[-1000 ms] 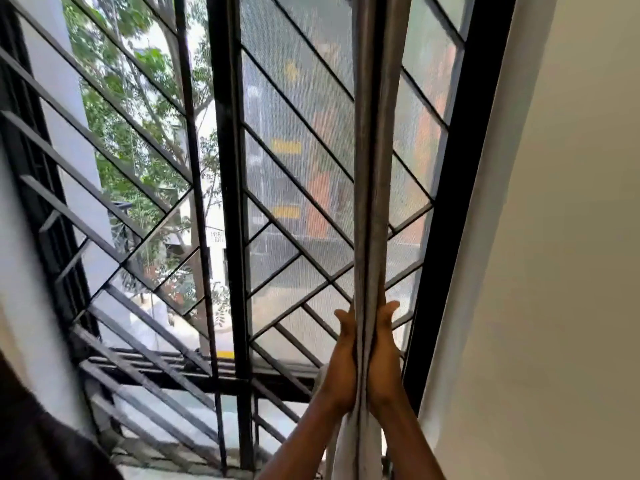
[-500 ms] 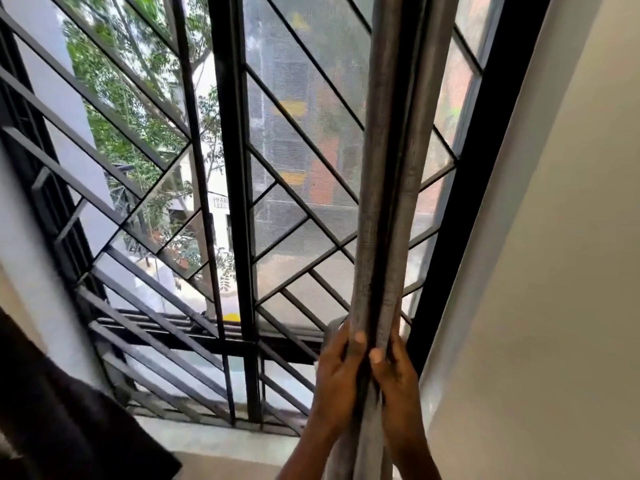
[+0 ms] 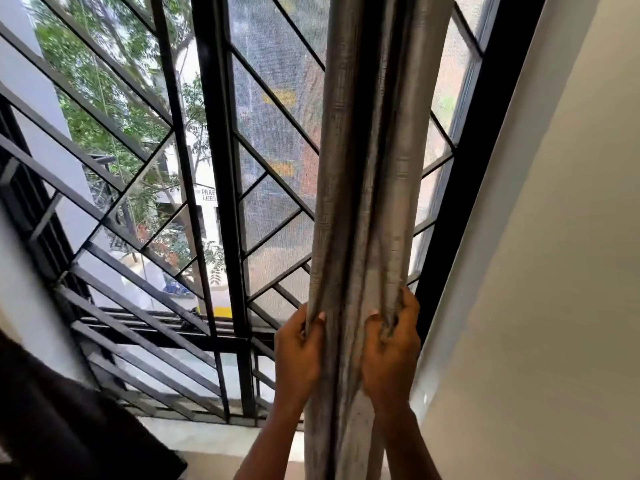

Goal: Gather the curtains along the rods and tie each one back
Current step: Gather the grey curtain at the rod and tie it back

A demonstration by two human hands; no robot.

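A grey curtain hangs bunched into a narrow column of folds in front of the right part of the window. My left hand grips the left folds, thumb hooked over the front. My right hand grips the right folds, fingers curled into the cloth. Both hands sit at the same height, low on the curtain. The rod is out of view above, and no tie-back is visible.
A black metal window grille with diagonal bars fills the left and centre. The black window frame and a cream wall stand close on the right. A dark cloth shape lies at the bottom left. The sill runs below.
My hands have spread apart on the curtain, from pressed together around it to gripping separate left and right folds. The view has moved closer and the curtain looks wider.
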